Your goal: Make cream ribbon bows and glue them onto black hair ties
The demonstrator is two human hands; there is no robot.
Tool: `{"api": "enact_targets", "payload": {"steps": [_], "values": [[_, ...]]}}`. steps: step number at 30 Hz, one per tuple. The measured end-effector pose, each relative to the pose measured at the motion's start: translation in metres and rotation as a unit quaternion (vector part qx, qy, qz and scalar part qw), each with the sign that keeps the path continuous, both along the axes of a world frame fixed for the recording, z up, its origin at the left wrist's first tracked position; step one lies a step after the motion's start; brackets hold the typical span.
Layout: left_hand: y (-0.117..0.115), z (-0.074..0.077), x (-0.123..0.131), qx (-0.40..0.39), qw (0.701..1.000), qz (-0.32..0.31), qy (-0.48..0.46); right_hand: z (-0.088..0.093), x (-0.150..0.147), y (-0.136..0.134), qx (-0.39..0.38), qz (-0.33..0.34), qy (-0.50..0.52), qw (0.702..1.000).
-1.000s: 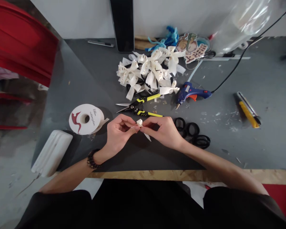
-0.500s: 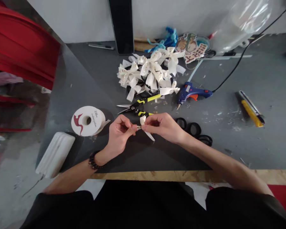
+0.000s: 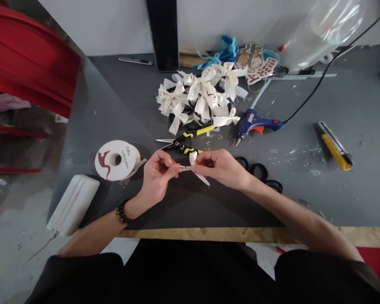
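Note:
A short cream ribbon (image 3: 193,158) with printed marks is stretched between my two hands, a loop standing up and a tail hanging down by the right fingers. My left hand (image 3: 158,174) pinches one end between thumb and forefinger. At the looped part, my right hand (image 3: 218,167) pinches the ribbon, its fingers hiding the fold. Just beyond the hands lie snips with yellow-and-black handles (image 3: 184,142), blades parted and pointing left. A ribbon spool (image 3: 127,157) rests left of my left hand. Black hair ties (image 3: 259,171) lie beside my right wrist.
Behind the snips is a heap of cream ribbon bows (image 3: 202,95). A blue glue gun (image 3: 256,123) with a black cord lies right of it, and a yellow utility knife (image 3: 335,147) farther right. A white case (image 3: 73,205) sits at the left edge; a black phone-like slab (image 3: 163,36) leans behind.
My hands have moved slightly apart, so more of the ribbon shows between them. The loop and tail have shifted a little to the right.

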State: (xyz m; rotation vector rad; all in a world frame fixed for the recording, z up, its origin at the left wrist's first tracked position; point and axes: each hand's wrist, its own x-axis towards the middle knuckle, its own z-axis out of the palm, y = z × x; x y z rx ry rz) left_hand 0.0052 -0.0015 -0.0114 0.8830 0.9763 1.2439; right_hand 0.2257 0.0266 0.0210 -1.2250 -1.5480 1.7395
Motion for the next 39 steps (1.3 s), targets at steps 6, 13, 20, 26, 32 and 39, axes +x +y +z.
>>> {"api": "enact_targets", "payload": {"steps": [6, 13, 20, 26, 32, 39], "values": [[0.004, -0.001, -0.006, 0.030, 0.997, -0.050, 0.042, 0.000, 0.001, -0.001, 0.077, -0.028, -0.061, 0.995], [0.000, 0.006, -0.007, -0.017, 0.980, -0.138, 0.145, 0.010, -0.003, -0.013, 0.093, -0.004, -0.042, 0.995], [0.001, 0.001, -0.007, -0.030, 0.985, -0.069, 0.157, 0.014, -0.007, -0.021, 0.181, -0.058, -0.083, 0.978], [0.002, 0.004, -0.007, -0.024, 0.984, -0.082, 0.157, 0.011, -0.005, -0.019, 0.182, -0.069, -0.078, 0.978], [0.003, 0.006, -0.007, -0.027, 0.980, -0.108, 0.168, 0.003, -0.006, -0.016, 0.144, -0.108, -0.022, 0.983], [0.003, 0.012, -0.004, -0.027, 0.978, -0.111, 0.174, -0.006, -0.012, -0.018, 0.088, -0.150, 0.026, 0.984]]}}
